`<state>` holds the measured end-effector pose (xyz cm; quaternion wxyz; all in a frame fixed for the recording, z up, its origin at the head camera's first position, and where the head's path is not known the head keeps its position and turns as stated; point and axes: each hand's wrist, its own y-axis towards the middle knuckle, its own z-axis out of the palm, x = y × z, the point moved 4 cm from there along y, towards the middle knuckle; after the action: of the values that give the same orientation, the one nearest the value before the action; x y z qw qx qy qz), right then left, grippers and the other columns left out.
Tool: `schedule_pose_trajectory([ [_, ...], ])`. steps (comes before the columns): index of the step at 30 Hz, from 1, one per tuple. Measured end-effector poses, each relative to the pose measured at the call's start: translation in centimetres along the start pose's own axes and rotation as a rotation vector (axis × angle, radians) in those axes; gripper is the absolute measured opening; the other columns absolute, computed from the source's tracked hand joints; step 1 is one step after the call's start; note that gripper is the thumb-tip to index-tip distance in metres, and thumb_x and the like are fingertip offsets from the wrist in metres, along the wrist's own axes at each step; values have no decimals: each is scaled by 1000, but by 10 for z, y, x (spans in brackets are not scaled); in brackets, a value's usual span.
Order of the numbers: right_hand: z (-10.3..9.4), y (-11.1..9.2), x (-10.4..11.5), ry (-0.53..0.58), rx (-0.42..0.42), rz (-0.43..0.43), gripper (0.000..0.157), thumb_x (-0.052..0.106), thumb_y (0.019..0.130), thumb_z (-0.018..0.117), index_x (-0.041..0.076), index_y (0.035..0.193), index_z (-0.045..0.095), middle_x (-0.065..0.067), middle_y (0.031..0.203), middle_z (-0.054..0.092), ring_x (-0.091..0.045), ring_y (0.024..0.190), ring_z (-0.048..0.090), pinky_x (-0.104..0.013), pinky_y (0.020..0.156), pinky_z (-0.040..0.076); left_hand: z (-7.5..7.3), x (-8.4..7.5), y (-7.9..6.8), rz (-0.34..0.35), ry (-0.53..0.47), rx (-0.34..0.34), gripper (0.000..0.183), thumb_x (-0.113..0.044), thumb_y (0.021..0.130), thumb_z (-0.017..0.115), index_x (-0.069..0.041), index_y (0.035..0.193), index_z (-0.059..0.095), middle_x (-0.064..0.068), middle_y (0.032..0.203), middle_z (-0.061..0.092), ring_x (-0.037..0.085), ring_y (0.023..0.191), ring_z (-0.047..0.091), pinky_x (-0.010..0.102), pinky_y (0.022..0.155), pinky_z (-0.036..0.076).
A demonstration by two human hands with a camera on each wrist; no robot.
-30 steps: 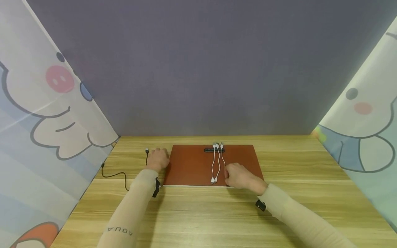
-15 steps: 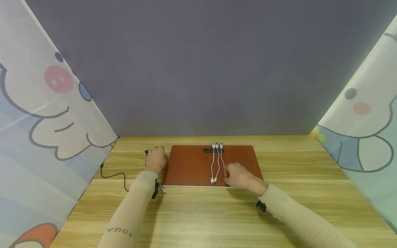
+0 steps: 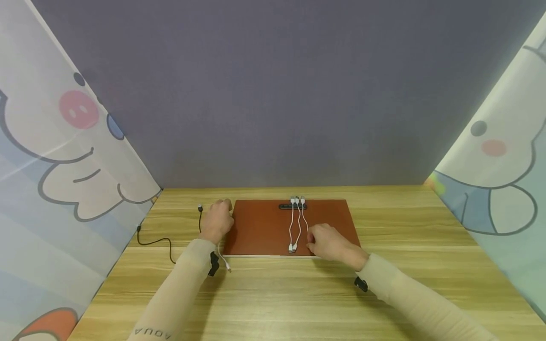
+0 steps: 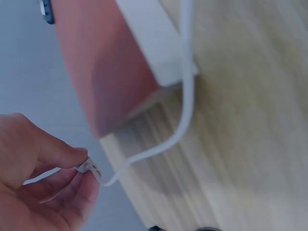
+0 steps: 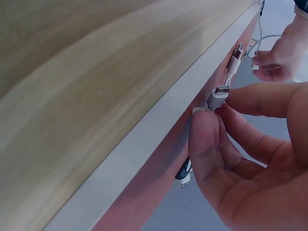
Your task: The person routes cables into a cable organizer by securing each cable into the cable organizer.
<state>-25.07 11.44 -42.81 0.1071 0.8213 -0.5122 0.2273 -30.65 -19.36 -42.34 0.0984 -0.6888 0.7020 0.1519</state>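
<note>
In the head view my left hand (image 3: 217, 220) hovers by the left edge of a reddish-brown board (image 3: 256, 227). Thumb and fingers pinch a white USB cable (image 4: 159, 148) near one plug, and its other end (image 3: 226, 265) dangles below the wrist. My right hand (image 3: 328, 241) is over the board's front right part. It pinches the near plug (image 5: 218, 98) of another white cable (image 3: 304, 219) between thumb and fingers. Two more white cables (image 3: 292, 227) lie side by side to its left, their far plugs across a small black strip (image 3: 283, 206).
A black cable (image 3: 154, 242) curves over the wooden table (image 3: 273, 298) at the left, and a black USB plug (image 3: 200, 208) lies beside my left hand. A grey panel (image 3: 273, 104) stands behind the table, with cartoon-printed sheets (image 3: 77, 156) at both sides.
My left hand has lifted and turned slightly rightward, and the dangling end of its white cable has come out below the wrist. The right hand stays nearly still at its plug.
</note>
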Motion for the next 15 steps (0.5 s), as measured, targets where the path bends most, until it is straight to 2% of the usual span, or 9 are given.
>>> schedule_pose_trajectory([
  [9, -1, -1, 2, 2, -8, -16, 20, 6, 92, 72, 13, 77, 62, 2, 80, 56, -15, 68, 52, -34, 63, 46, -12, -20, -7, 74, -66, -31, 27, 10, 85, 59, 2, 111, 65, 17, 107, 65, 32, 92, 63, 45, 76, 51],
  [15, -3, -1, 3, -5, -26, -32, 19, 6, 92, 73, 13, 77, 63, 1, 83, 57, -14, 67, 51, -33, 62, 46, -16, -37, -12, 154, -103, -53, 27, 13, 83, 57, 2, 106, 66, 15, 101, 66, 30, 88, 62, 44, 77, 52],
])
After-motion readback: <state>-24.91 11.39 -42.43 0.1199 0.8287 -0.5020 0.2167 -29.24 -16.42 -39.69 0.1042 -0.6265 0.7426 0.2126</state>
